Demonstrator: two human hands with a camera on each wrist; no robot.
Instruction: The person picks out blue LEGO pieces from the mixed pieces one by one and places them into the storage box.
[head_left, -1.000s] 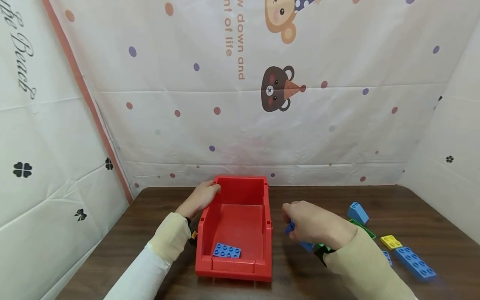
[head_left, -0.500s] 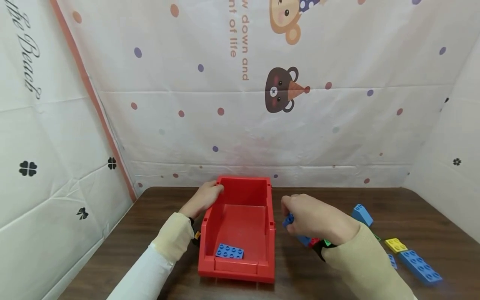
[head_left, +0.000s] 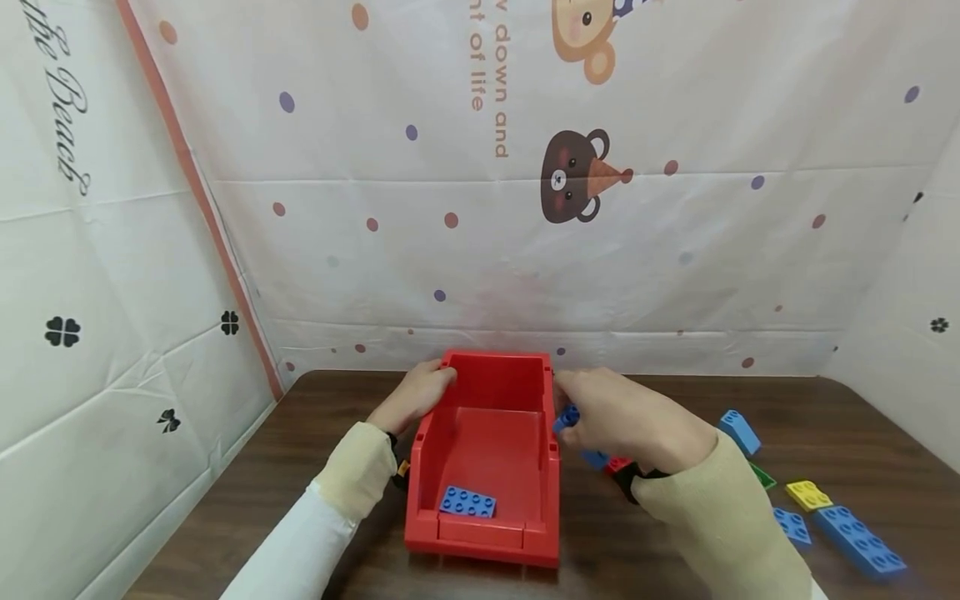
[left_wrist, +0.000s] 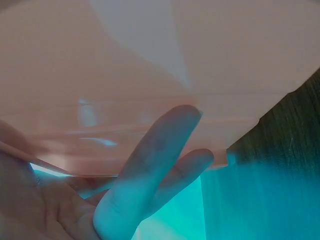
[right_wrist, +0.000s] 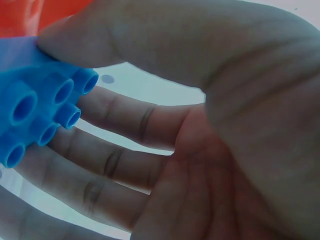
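Note:
A red open-topped bin [head_left: 517,542] stands on the dark table, with a flat blue brick [head_left: 467,502] lying inside near its front end. My left hand [head_left: 414,398] grips the bin's left wall towards the far corner, thumb over the rim. In the left wrist view, fingers [left_wrist: 150,165] lie along a pale, washed-out surface. Close beside the bin's right wall, my right hand [head_left: 633,417] pinches a blue toy brick [head_left: 567,418] between thumb and fingers. Its hollow studs face the palm in the right wrist view, where the red bin [right_wrist: 55,10] shows behind.
Right of the bin, partly behind my right wrist, lie a red brick [head_left: 618,462] and a blue brick [head_left: 596,458]. Farther right are a blue sloped brick [head_left: 739,432], a green piece [head_left: 763,476], a yellow brick [head_left: 808,495] and a long blue brick [head_left: 860,539]. A printed cloth hangs behind.
My right hand has moved left and slightly up with the blue brick, up to the bin's right wall. The left hand keeps its grip on the bin. The head view has shifted slightly.

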